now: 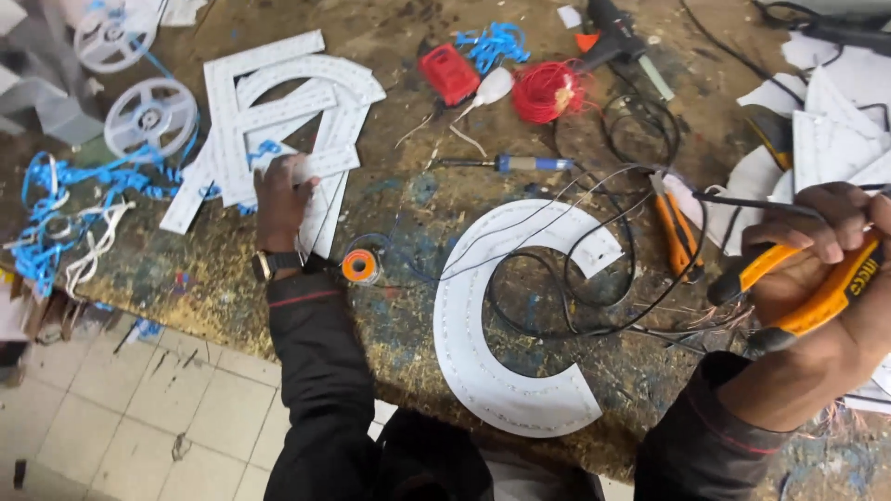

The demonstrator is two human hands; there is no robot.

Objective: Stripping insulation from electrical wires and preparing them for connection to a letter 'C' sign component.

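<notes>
C-shaped letter [483,343]: white, flat at the near edge of the surface [399,186], between the two arms; thin black wires cross its upper arc.
Right hand [826,269]: near the right edge; fingers closed around orange-and-black-handled pliers [807,288], also pinching a thin black wire [742,199].
Solder spool [359,266]: small, orange, just right of the left wrist.
Left hand [281,199]: fingers curled, gripping a white piece on the stacked white letters [278,121] toward the far left.
Second pliers [673,227]: orange, lying right of the C.
Far edge: red wire coil [546,91], red box [448,72], glue gun [617,32].
</notes>
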